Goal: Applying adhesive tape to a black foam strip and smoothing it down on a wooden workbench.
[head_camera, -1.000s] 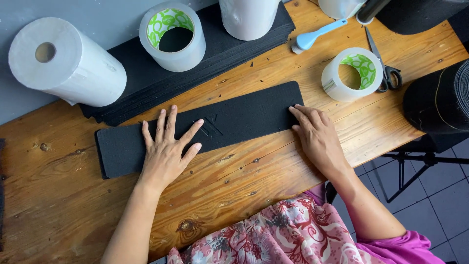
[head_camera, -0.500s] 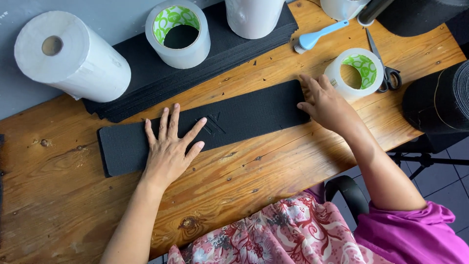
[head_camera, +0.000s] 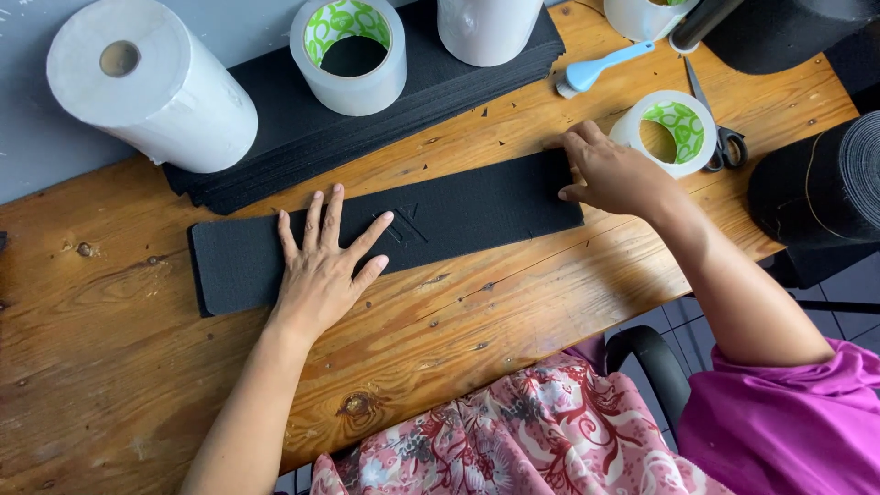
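Observation:
A long black foam strip (head_camera: 477,206) lies across the wooden table (head_camera: 110,367). My left hand (head_camera: 323,266) rests flat on the strip's left part, fingers spread. My right hand (head_camera: 610,170) sits at the strip's right end, fingers curled at its edge, close to a roll of clear tape with a green core (head_camera: 674,128). Neither hand lifts the strip off the table.
A stack of black sheets (head_camera: 275,137) lies behind the strip, bearing a second tape roll (head_camera: 348,55) and a white roll (head_camera: 486,27). A large paper roll (head_camera: 151,82) is at the far left. A blue brush (head_camera: 600,66), scissors (head_camera: 720,133) and black rolls (head_camera: 820,183) stand at right.
My right hand has slid up and to the right along the strip's end toward the tape roll. My left hand has stayed flat on the strip.

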